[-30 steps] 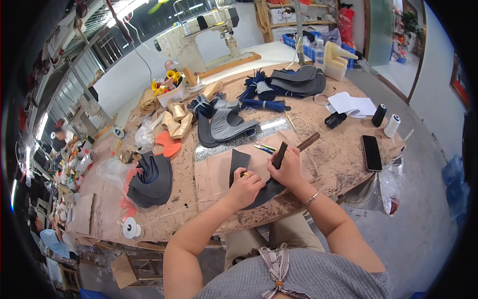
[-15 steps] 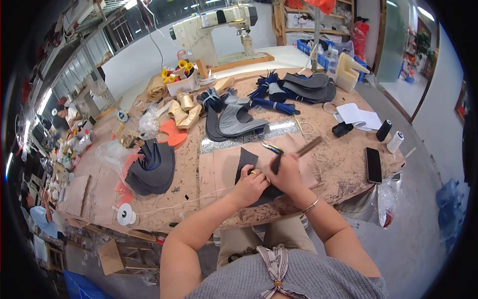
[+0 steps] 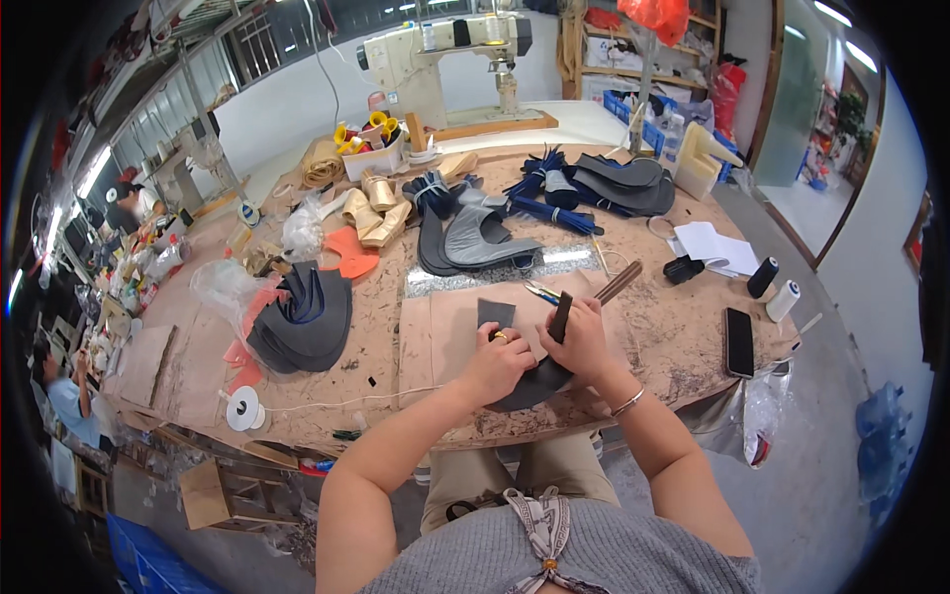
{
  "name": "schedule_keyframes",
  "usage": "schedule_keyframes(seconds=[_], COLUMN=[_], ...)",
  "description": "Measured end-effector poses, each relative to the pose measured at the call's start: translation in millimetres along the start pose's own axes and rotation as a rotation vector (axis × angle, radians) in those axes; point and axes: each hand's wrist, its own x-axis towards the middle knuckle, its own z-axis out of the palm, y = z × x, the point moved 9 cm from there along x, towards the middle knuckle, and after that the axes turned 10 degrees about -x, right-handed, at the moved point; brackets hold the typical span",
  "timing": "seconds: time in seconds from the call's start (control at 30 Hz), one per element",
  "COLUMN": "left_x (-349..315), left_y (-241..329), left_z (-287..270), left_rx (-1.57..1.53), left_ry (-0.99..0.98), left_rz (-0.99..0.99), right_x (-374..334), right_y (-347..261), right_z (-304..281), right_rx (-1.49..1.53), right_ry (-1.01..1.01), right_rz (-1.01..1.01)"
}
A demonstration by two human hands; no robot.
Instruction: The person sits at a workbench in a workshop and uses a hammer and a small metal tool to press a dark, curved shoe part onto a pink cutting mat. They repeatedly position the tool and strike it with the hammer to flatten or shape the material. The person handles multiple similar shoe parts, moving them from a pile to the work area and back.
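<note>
A curved dark grey leather-like piece (image 3: 534, 389) lies at the near side of the table, its narrow end showing beyond my fingers. My left hand (image 3: 498, 368) is closed over it, fingers curled and pressing it down, with a gold ring on one finger. My right hand (image 3: 582, 342) grips a hammer (image 3: 560, 317) close to its dark head, above the right part of the piece. The brown handle sticks out away from me to the right. A slim metal tool with blue on it (image 3: 541, 292) lies just beyond; its kind is unclear.
Stacked grey pieces (image 3: 322, 332) lie left, more (image 3: 485, 238) and tied dark blue strips (image 3: 550, 215) beyond. A white spool (image 3: 244, 408) trails thread towards my hands. A phone (image 3: 738, 342) and thread cones (image 3: 784, 300) stand right. A sewing machine (image 3: 411, 74) is behind.
The hammer was blurred by motion and now shows sharply, its head standing more upright. My left hand stays on the grey piece. The whole view has shifted slightly.
</note>
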Motion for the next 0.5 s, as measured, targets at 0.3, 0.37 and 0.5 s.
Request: schedule_keyframes(seconds=[0.3, 0.37, 0.5], left_x=[-4.5, -10.6, -4.6], left_y=[-34.2, -32.1, 0.4], left_z=[10.4, 14.1, 29.5], left_rx=[-0.291, -0.287, -0.209], left_ry=[-0.064, -0.008, 0.146], left_rz=[-0.277, -0.372, -0.481], right_x=[-5.7, 4.0, 2.5], right_y=[2.5, -8.6, -2.6], right_z=[-6.3, -24.6, -52.2], right_rx=[0.012, -0.098, -0.111], right_ry=[0.079, 0.139, 0.309], right_rz=[0.041, -0.069, 0.125])
